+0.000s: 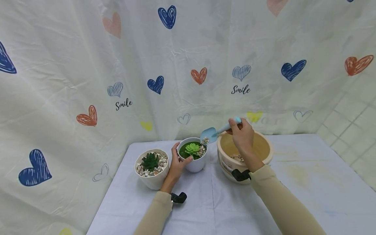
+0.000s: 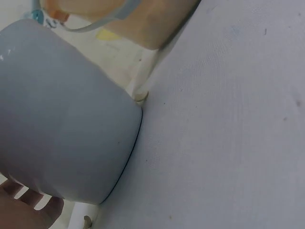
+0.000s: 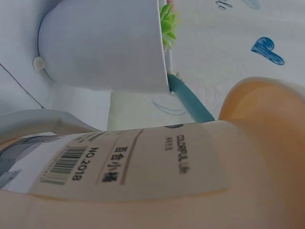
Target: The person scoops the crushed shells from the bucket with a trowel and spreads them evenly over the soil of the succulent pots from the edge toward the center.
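Note:
My left hand (image 1: 177, 164) grips the small white pot (image 1: 196, 165) round its near left side, thumb at the rim. In that pot a light green succulent (image 1: 192, 149) stands on a green surface, with pebbles along its right side. My right hand (image 1: 243, 134) holds a blue toy shovel (image 1: 209, 134) by its handle, above the large beige bucket. Pebbles (image 1: 205, 141) lie on the shovel's blade, which tilts down at the small pot's right rim. In the right wrist view, the blue shovel (image 3: 189, 99) reaches the pot's rim; the right hand is hidden there.
The beige bucket (image 1: 265, 147) stands to the right with some pebbles at its bottom and a printed label (image 3: 128, 160) outside. Left of my left hand is a cream pot (image 1: 152, 181) with a dark green succulent and pebbles. A heart-printed curtain (image 1: 176, 107) hangs behind the white-covered table (image 1: 296, 195).

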`<state>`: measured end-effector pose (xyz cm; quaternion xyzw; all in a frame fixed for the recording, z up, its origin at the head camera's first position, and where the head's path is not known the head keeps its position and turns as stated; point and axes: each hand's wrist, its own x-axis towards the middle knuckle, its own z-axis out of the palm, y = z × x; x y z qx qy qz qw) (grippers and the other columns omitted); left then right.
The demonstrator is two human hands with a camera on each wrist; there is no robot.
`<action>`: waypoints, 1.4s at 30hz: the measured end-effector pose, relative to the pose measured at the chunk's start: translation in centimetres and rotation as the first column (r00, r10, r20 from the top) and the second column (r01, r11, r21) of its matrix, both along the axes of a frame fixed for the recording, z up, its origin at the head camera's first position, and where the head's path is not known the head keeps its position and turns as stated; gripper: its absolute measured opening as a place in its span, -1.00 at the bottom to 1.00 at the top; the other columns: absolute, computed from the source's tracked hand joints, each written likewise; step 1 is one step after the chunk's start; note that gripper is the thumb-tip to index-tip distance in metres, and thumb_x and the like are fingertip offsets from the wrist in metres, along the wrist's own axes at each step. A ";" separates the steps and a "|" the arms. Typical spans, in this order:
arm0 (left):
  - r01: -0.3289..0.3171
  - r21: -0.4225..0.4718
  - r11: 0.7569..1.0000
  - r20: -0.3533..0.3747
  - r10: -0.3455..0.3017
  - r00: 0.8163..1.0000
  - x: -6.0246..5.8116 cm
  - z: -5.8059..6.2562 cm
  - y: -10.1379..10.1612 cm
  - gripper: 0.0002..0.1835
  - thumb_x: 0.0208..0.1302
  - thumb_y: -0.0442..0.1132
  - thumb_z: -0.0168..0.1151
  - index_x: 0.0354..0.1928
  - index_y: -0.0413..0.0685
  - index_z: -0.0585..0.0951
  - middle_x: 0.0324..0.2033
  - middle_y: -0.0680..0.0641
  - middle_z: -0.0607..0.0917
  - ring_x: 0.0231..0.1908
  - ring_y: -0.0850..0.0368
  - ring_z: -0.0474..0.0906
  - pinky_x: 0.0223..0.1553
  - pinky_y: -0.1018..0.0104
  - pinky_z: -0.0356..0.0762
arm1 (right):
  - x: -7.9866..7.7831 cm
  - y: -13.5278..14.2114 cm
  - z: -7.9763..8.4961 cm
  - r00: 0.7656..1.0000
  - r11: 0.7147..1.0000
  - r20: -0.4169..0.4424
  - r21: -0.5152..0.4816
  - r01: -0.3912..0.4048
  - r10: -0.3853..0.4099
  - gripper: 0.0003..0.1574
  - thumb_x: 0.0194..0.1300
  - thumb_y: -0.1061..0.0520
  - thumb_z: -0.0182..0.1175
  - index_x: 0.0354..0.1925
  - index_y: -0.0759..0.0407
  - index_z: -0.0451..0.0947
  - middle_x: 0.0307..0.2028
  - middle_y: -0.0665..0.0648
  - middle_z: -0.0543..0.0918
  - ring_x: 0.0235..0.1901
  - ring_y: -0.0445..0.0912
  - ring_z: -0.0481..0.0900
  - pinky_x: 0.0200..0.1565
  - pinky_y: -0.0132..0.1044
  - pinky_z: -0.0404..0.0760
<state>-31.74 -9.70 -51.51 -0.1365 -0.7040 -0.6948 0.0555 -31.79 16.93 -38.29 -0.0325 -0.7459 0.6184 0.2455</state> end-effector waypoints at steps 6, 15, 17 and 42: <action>-0.014 -0.047 0.999 0.004 0.015 1.000 0.2 0.4 0.1 0.05 0.19 -0.06 0.46 0.60 0.22 0.00 0.49 -0.14 0.19 0.41 -0.12 0.25 0.37 -0.19 0.30 | 0.1 0.0 0.0 1.000 1.000 -0.024 0.008 -0.008 0.008 -0.45 0.48 -0.19 0.17 0.02 0.28 0.56 -0.17 0.38 0.71 -0.32 -0.19 0.78 -0.18 -0.35 0.75; -0.006 -0.016 1.000 -0.003 0.006 1.000 -0.2 -0.3 0.1 0.04 0.25 -0.19 0.36 0.62 0.15 -0.07 0.46 -0.28 0.21 0.36 -0.11 0.32 0.30 0.03 0.39 | 0.1 0.0 0.0 0.999 1.000 -0.025 0.013 -0.025 0.026 -0.43 0.46 -0.21 0.17 0.05 0.27 0.56 -0.15 0.38 0.70 -0.33 -0.27 0.75 -0.09 -0.25 0.75; -0.007 -0.006 1.000 -0.008 0.007 1.000 -0.2 -0.3 0.1 0.03 0.25 -0.20 0.33 0.61 0.08 -0.09 0.40 -0.30 0.29 0.31 -0.12 0.39 0.27 0.09 0.42 | 0.1 0.0 0.1 0.999 1.000 -0.025 0.015 -0.028 0.028 -0.44 0.47 -0.20 0.17 0.05 0.27 0.56 -0.15 0.38 0.70 -0.33 -0.28 0.75 -0.10 -0.26 0.75; 0.054 0.007 0.999 -0.087 -0.053 0.995 -0.4 -0.7 -0.1 -0.22 0.48 -0.27 0.00 0.61 0.03 -0.11 0.53 -0.27 0.13 0.48 -0.17 0.20 0.43 0.04 0.23 | 0.3 -0.3 0.2 0.996 0.998 -0.057 0.030 -0.059 0.061 -0.51 0.48 -0.10 0.19 0.08 0.28 0.55 -0.08 0.35 0.67 -0.12 -0.04 0.74 -0.13 -0.44 0.71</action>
